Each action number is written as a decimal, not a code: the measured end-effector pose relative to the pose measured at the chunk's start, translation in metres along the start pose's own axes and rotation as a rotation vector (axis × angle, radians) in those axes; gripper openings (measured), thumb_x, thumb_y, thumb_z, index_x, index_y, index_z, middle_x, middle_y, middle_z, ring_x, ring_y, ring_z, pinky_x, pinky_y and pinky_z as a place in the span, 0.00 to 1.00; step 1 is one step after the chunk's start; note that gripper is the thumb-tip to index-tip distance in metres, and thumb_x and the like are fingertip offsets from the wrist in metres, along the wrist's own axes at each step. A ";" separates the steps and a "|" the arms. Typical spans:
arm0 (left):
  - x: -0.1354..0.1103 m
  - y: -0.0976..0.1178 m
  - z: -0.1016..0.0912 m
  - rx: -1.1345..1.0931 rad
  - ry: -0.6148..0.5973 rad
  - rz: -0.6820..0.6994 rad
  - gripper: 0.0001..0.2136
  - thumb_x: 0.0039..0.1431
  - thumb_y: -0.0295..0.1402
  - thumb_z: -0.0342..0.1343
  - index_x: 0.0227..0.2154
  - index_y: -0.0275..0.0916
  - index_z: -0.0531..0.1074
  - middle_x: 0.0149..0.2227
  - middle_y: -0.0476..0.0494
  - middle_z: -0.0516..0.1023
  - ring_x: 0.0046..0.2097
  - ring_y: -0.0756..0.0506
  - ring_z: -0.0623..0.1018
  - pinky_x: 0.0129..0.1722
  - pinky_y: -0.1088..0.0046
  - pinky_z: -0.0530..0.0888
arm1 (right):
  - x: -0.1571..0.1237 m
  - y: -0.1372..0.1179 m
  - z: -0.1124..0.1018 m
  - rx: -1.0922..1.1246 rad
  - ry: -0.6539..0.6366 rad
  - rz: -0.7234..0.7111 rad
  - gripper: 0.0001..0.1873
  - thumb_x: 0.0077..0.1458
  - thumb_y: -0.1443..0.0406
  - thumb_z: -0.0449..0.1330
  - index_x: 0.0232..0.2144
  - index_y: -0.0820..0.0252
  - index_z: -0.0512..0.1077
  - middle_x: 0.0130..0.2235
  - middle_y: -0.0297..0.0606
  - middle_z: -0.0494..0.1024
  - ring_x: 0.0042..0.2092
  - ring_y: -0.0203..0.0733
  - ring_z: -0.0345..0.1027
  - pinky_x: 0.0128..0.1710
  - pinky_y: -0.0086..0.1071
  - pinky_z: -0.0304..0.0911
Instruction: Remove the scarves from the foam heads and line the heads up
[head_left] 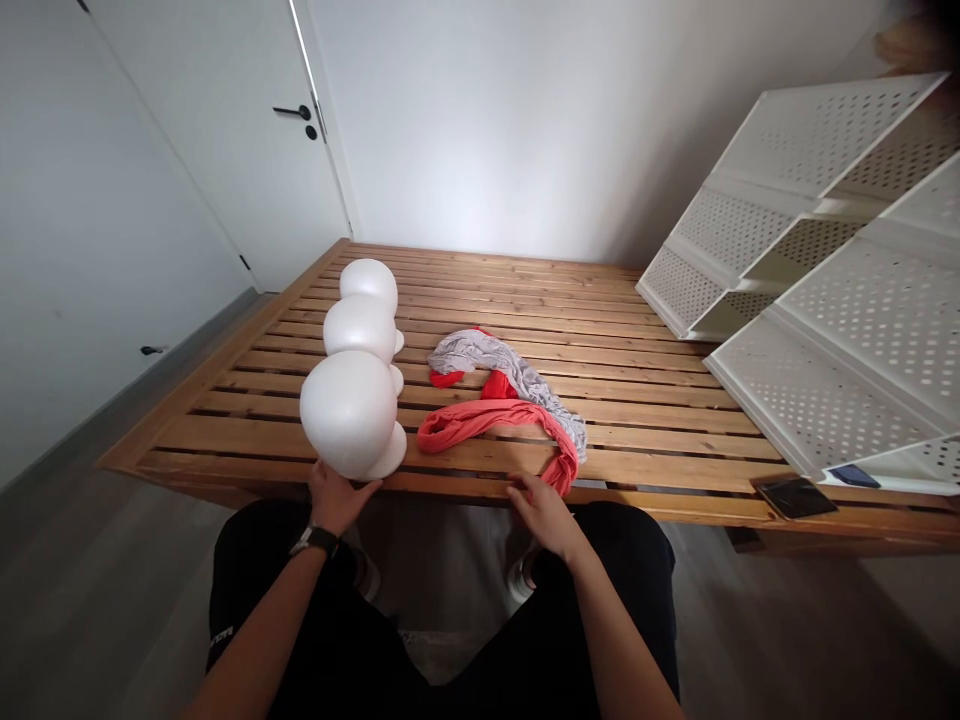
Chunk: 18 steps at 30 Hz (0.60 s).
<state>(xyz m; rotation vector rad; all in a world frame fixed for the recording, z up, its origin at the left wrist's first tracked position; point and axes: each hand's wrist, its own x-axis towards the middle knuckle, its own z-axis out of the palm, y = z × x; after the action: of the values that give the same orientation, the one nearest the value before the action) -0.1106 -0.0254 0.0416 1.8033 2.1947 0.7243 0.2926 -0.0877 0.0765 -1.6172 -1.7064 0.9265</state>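
Three white foam heads (349, 410) stand in a row on the left of a slatted wooden platform (240, 430). My left hand (339, 495), with a watch on its wrist, rests at the platform's front edge by the nearest head. Its thumb is spread apart from the fingers, which are partly hidden beneath the head. My right hand (541, 508) lies at the same edge with its fingers stretched out, beside a coral cloth loop (517, 412). Behind that loop lie a crumpled grey cloth (517, 370) and a bright red cloth (496, 385). Neither hand visibly grips anything.
White perforated racks (757, 390) stand on the platform's right side. A dark phone (795, 497) lies at the front right edge, near a small dark blue object (855, 476). A white door (217, 130) with a black handle is behind, at left.
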 end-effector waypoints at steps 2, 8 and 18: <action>-0.025 0.004 -0.008 0.143 -0.034 -0.005 0.43 0.53 0.53 0.62 0.63 0.25 0.60 0.63 0.20 0.63 0.67 0.25 0.62 0.65 0.45 0.64 | -0.016 -0.006 0.003 -0.037 -0.071 -0.009 0.20 0.67 0.54 0.54 0.52 0.58 0.75 0.50 0.45 0.81 0.51 0.49 0.76 0.54 0.41 0.68; -0.089 0.044 0.003 0.161 -0.642 0.475 0.20 0.63 0.44 0.52 0.54 0.41 0.74 0.51 0.35 0.78 0.52 0.35 0.78 0.55 0.56 0.73 | -0.041 -0.003 0.029 -0.352 -0.402 0.048 0.18 0.66 0.58 0.55 0.53 0.56 0.76 0.48 0.44 0.82 0.50 0.48 0.77 0.50 0.37 0.69; -0.074 0.111 0.050 0.121 -0.687 0.755 0.12 0.67 0.37 0.49 0.40 0.42 0.78 0.42 0.35 0.81 0.49 0.36 0.79 0.51 0.55 0.75 | 0.003 -0.026 0.072 -0.511 -0.534 -0.067 0.17 0.66 0.59 0.54 0.51 0.56 0.76 0.50 0.44 0.81 0.51 0.49 0.76 0.50 0.37 0.68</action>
<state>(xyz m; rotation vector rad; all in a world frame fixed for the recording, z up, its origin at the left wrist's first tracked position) 0.0248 -0.0698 0.0432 2.4677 1.1305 0.0220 0.2187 -0.0913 0.0567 -1.6999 -2.5123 1.0047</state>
